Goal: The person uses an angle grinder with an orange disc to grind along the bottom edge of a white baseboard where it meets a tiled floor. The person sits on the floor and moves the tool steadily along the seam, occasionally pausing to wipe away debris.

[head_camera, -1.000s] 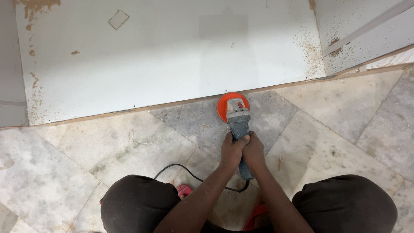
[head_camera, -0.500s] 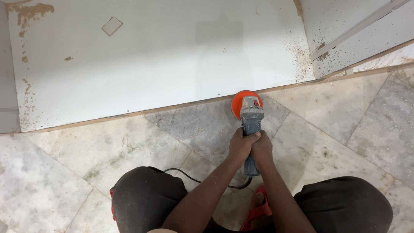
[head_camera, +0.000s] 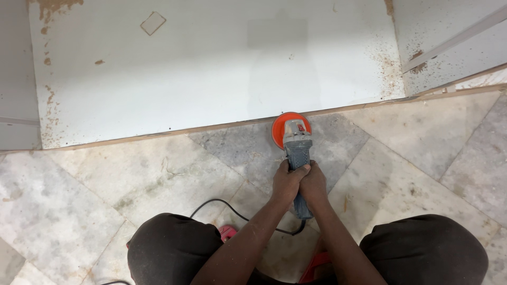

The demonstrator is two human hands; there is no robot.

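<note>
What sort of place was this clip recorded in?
Probably an indoor work site or carpentry spot set up on a home's floor. A large white laminated board lies flat on marble floor tiles, sawdust is scattered near its edge, and both hands hold a corded angle grinder against that edge.

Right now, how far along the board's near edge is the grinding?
Likely done: brown dust speckles the side edges of the white board. In hand: left hand and right hand grip the grinder, disc at the near edge, right of middle. Left: perhaps the stretch toward the right corner.
</note>
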